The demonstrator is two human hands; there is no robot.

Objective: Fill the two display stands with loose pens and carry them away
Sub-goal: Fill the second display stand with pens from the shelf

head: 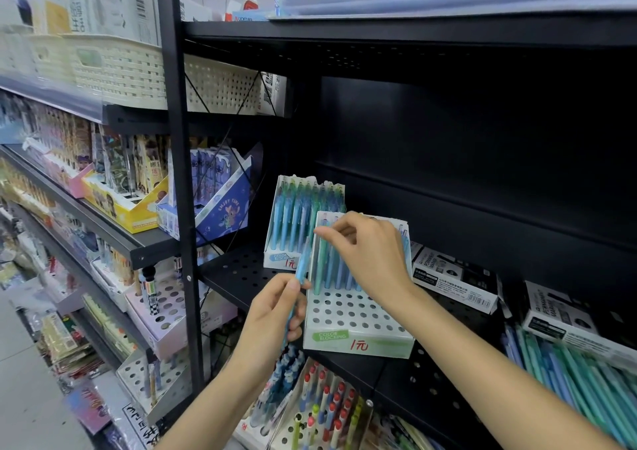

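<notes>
Left hand (272, 311) grips slim blue pens (299, 270); right hand (370, 254) pinches one in perforated white stand (355, 325).

Marker boxes (454, 279) beside cream baskets (119, 70)

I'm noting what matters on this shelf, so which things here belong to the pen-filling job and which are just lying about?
Part of the job:
- near white holed display stand, partly filled
- far white display stand, full
- blue pen in left hand
- right hand at the stand's pens
- loose blue-green pens

Lying about:
- black-and-white marker boxes
- cream woven baskets
</notes>
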